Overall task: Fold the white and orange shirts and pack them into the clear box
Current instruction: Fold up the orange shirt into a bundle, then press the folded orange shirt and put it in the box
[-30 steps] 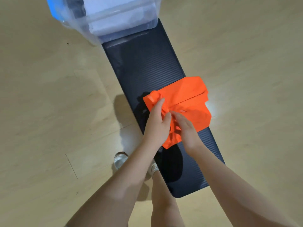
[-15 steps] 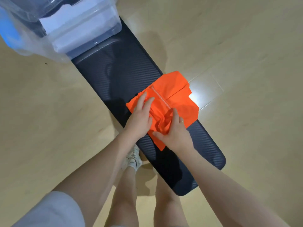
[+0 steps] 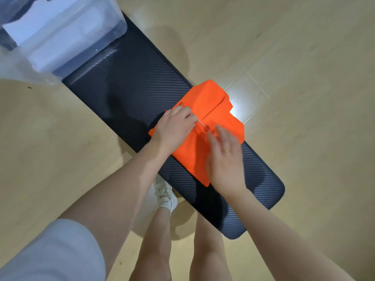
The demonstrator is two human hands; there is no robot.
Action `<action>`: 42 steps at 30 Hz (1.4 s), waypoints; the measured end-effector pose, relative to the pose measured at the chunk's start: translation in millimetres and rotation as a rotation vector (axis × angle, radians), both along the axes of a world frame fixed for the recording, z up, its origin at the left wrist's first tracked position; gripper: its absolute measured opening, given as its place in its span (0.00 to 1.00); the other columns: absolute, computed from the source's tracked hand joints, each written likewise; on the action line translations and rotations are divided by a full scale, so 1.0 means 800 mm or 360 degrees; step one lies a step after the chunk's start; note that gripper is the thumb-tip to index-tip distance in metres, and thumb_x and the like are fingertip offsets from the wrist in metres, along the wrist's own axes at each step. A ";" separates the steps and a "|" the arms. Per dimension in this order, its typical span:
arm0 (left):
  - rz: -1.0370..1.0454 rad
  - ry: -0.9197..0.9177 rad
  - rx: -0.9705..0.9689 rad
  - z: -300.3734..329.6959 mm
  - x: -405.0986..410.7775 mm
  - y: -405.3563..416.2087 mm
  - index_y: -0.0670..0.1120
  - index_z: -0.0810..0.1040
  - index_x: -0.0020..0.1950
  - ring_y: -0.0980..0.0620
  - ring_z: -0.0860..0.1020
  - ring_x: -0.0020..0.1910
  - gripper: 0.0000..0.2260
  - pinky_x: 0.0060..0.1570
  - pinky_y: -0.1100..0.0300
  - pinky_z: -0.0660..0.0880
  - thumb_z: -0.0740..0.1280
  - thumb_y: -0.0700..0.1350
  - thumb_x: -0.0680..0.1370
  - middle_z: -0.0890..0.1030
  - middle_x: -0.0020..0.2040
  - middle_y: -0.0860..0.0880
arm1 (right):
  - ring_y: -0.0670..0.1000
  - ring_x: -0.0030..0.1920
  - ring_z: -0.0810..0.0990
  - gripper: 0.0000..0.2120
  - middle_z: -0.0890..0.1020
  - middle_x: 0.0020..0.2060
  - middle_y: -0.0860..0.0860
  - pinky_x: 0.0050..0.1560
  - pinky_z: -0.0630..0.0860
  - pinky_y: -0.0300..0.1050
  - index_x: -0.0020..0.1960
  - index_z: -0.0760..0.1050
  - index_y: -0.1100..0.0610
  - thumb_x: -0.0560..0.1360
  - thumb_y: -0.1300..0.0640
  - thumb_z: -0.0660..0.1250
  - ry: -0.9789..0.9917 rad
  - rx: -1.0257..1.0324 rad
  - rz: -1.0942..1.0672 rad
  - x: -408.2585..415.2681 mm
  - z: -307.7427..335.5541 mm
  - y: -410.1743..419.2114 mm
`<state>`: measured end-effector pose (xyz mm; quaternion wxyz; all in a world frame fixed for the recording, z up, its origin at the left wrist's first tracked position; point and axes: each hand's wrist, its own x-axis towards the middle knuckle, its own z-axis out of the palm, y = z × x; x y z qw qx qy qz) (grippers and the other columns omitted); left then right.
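Two hands rest on the orange shirt (image 3: 205,126) lying on the black bench (image 3: 125,94): left hand (image 3: 174,128) pinching it, right hand (image 3: 225,159) now flattened. Beyond them, the clear box (image 3: 67,35) holds the white shirt (image 3: 46,33).

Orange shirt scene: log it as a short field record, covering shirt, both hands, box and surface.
orange shirt: partly folded, lying on the mat, one corner past the mat's edge
left hand: on the shirt's left part, fingers curled at a fold
right hand: flat on the shirt, fingers straight
clear box: on the mat's far end, white fabric inside
mat: dark ribbed mat on a wooden floor
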<state>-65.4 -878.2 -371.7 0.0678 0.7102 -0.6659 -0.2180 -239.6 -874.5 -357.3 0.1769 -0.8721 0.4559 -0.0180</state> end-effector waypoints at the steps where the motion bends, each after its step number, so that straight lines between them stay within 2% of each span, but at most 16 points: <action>1: -0.0022 -0.0007 -0.0030 -0.008 -0.001 -0.002 0.45 0.78 0.50 0.43 0.80 0.45 0.10 0.43 0.50 0.80 0.62 0.44 0.71 0.81 0.47 0.45 | 0.59 0.68 0.63 0.24 0.69 0.69 0.59 0.68 0.59 0.56 0.68 0.67 0.60 0.72 0.58 0.59 -0.0002 0.0040 0.0206 0.006 -0.007 0.006; 3: -0.0026 -0.0059 0.0038 -0.024 0.001 0.001 0.43 0.74 0.62 0.42 0.76 0.60 0.18 0.58 0.48 0.74 0.63 0.44 0.72 0.76 0.63 0.42 | 0.56 0.70 0.60 0.26 0.67 0.71 0.57 0.70 0.55 0.54 0.71 0.65 0.59 0.75 0.50 0.56 0.0139 0.0109 0.0407 0.012 -0.023 0.011; 5: -0.0008 -0.0160 0.0093 -0.037 0.010 0.004 0.40 0.68 0.69 0.43 0.69 0.69 0.25 0.67 0.52 0.63 0.56 0.49 0.75 0.69 0.70 0.41 | 0.54 0.71 0.59 0.28 0.66 0.72 0.55 0.70 0.54 0.55 0.72 0.62 0.56 0.76 0.44 0.54 0.0296 0.0129 0.0432 0.006 -0.039 0.004; 10: 0.0032 -0.0027 0.0236 -0.037 0.013 0.004 0.43 0.55 0.76 0.46 0.53 0.76 0.31 0.73 0.53 0.45 0.46 0.58 0.76 0.53 0.77 0.44 | 0.55 0.73 0.57 0.30 0.61 0.74 0.54 0.71 0.49 0.56 0.74 0.58 0.52 0.77 0.38 0.48 0.0455 0.0208 0.0279 -0.038 -0.048 -0.014; 13: 0.0306 0.0140 0.0253 -0.024 0.005 -0.018 0.46 0.56 0.75 0.46 0.54 0.75 0.27 0.72 0.51 0.47 0.50 0.56 0.79 0.54 0.77 0.46 | 0.55 0.74 0.54 0.28 0.58 0.75 0.55 0.72 0.48 0.53 0.74 0.58 0.51 0.78 0.39 0.46 0.0226 0.0368 0.0210 -0.051 -0.039 -0.032; 16: 0.0460 0.0071 0.0276 -0.017 0.004 -0.065 0.47 0.60 0.74 0.49 0.56 0.73 0.21 0.71 0.53 0.45 0.54 0.51 0.81 0.62 0.74 0.48 | 0.55 0.74 0.56 0.29 0.60 0.74 0.56 0.73 0.47 0.53 0.74 0.57 0.54 0.78 0.42 0.49 0.0092 0.0520 -0.0359 -0.053 -0.032 -0.068; 19: 0.0384 -0.0013 0.0371 -0.023 0.004 -0.115 0.46 0.65 0.70 0.46 0.62 0.70 0.19 0.72 0.51 0.47 0.55 0.51 0.81 0.70 0.68 0.46 | 0.57 0.70 0.64 0.25 0.72 0.67 0.55 0.73 0.53 0.55 0.69 0.65 0.57 0.79 0.43 0.52 0.0218 0.0947 -0.0943 -0.054 -0.043 -0.103; 21: 0.0247 -0.0151 0.0547 -0.032 0.005 -0.138 0.45 0.67 0.68 0.44 0.68 0.67 0.20 0.70 0.50 0.51 0.54 0.53 0.80 0.75 0.63 0.42 | 0.58 0.60 0.75 0.25 0.80 0.56 0.56 0.67 0.65 0.55 0.55 0.76 0.57 0.76 0.38 0.53 0.0172 0.1348 -0.1190 -0.050 -0.050 -0.119; 23: 0.0140 -0.0290 0.0703 -0.037 0.004 -0.152 0.44 0.67 0.67 0.42 0.71 0.64 0.21 0.68 0.51 0.55 0.54 0.55 0.80 0.78 0.60 0.40 | 0.57 0.46 0.79 0.25 0.81 0.43 0.57 0.55 0.74 0.49 0.41 0.77 0.59 0.73 0.37 0.58 -0.0067 0.1604 -0.1420 -0.047 -0.053 -0.127; 25: 0.0120 -0.0305 0.0778 -0.038 0.002 -0.162 0.43 0.69 0.66 0.42 0.72 0.64 0.20 0.66 0.52 0.59 0.56 0.54 0.80 0.77 0.62 0.40 | 0.54 0.38 0.76 0.17 0.78 0.36 0.58 0.43 0.72 0.45 0.35 0.74 0.60 0.72 0.47 0.66 -0.0381 0.1726 -0.1626 -0.047 -0.050 -0.129; 27: 0.0241 -0.0132 0.0826 -0.031 0.002 -0.167 0.43 0.71 0.65 0.44 0.71 0.65 0.19 0.65 0.54 0.61 0.60 0.52 0.79 0.76 0.63 0.42 | 0.53 0.35 0.76 0.09 0.78 0.34 0.57 0.41 0.75 0.45 0.35 0.74 0.60 0.72 0.59 0.69 -0.0663 0.1814 -0.1729 -0.048 -0.045 -0.130; 30: 0.0617 0.0454 0.0786 -0.016 0.009 -0.170 0.42 0.76 0.59 0.45 0.77 0.57 0.14 0.60 0.55 0.70 0.67 0.46 0.76 0.79 0.57 0.42 | 0.51 0.37 0.78 0.09 0.78 0.35 0.54 0.45 0.78 0.47 0.35 0.72 0.57 0.71 0.65 0.69 -0.0911 0.1812 -0.1800 -0.050 -0.039 -0.127; 33: 0.0813 0.1044 0.0825 0.014 0.010 -0.172 0.44 0.76 0.45 0.60 0.79 0.33 0.01 0.38 0.67 0.76 0.66 0.39 0.76 0.78 0.41 0.45 | 0.43 0.31 0.78 0.09 0.77 0.33 0.51 0.36 0.76 0.35 0.38 0.74 0.57 0.72 0.68 0.67 -0.1101 0.1677 -0.1790 -0.055 -0.023 -0.127; 34: 0.0819 0.1140 0.0851 0.022 0.011 -0.173 0.45 0.74 0.42 0.63 0.78 0.28 0.05 0.32 0.70 0.75 0.65 0.37 0.77 0.77 0.38 0.47 | 0.40 0.27 0.76 0.09 0.75 0.30 0.50 0.34 0.74 0.33 0.39 0.74 0.57 0.72 0.69 0.66 -0.1177 0.1653 -0.1789 -0.057 -0.018 -0.127; 38: 0.0635 0.1203 0.0852 0.046 0.027 -0.175 0.47 0.73 0.43 0.60 0.76 0.30 0.06 0.32 0.71 0.73 0.65 0.36 0.76 0.76 0.36 0.49 | 0.35 0.23 0.72 0.11 0.74 0.25 0.47 0.27 0.68 0.26 0.37 0.74 0.58 0.73 0.71 0.64 -0.1323 0.1561 -0.1755 -0.061 0.007 -0.122; 42: 0.0328 0.0994 0.0767 0.057 0.047 -0.154 0.50 0.73 0.40 0.55 0.72 0.40 0.10 0.42 0.64 0.69 0.67 0.36 0.74 0.74 0.41 0.48 | 0.38 0.26 0.74 0.13 0.75 0.31 0.50 0.33 0.73 0.33 0.36 0.77 0.54 0.72 0.71 0.65 -0.1238 0.1340 -0.1708 -0.059 0.011 -0.094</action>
